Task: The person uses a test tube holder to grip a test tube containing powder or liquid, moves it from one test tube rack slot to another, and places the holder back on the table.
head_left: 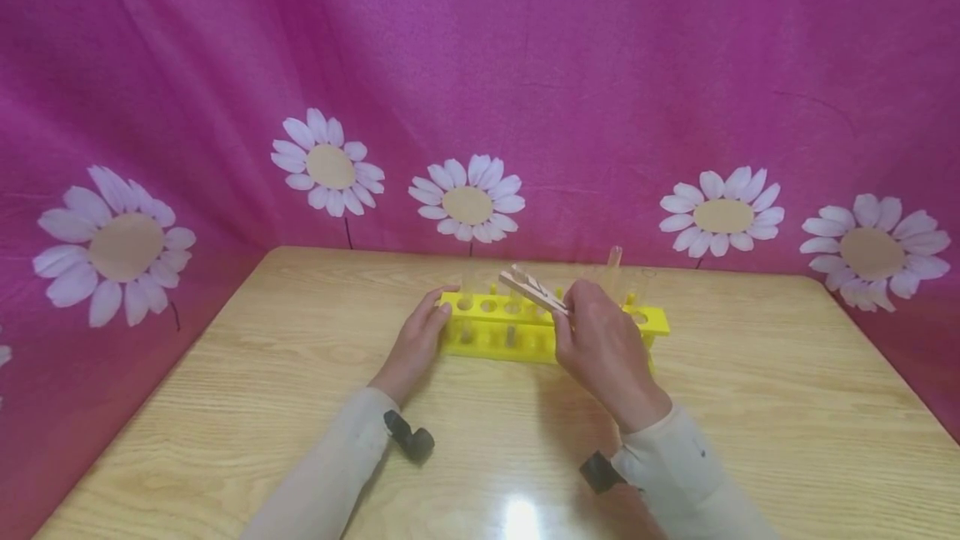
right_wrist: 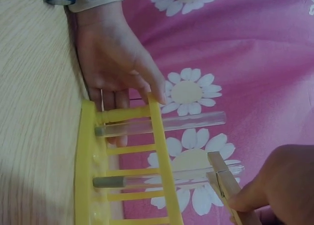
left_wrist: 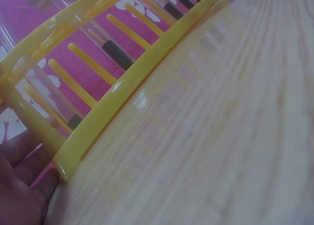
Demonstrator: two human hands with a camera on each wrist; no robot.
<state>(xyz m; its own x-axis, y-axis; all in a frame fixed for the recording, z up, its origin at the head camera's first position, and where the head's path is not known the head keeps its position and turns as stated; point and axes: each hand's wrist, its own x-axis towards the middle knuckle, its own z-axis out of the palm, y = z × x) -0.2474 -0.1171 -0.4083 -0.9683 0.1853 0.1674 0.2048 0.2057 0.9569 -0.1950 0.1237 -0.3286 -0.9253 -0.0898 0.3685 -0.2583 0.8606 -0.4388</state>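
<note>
A yellow test tube rack (head_left: pixel 480 348) stands on the table, with several clear test tubes upright in it. My left hand (head_left: pixel 420 342) grips the rack's left end, the thumb on the top bar and the fingers round the end post. My right hand (head_left: pixel 609 352) pinches a wooden clothespin (head_left: pixel 534 290) above the rack. In the right wrist view, the tip of the clothespin (right_wrist: pixel 223 178) lies across the upper part of a test tube (right_wrist: pixel 110 182) with grey content. Whether its jaws clamp the glass, I cannot tell. Nearer the left hand stands another test tube (right_wrist: pixel 196 121).
On the right of the rack, a taller test tube (head_left: pixel 614 265) sticks up behind the right hand. Yellow pegs (left_wrist: pixel 91 63) rise from the rack's base. A pink cloth (head_left: pixel 585 65) with white flowers hangs behind the wooden table (head_left: pixel 285 315).
</note>
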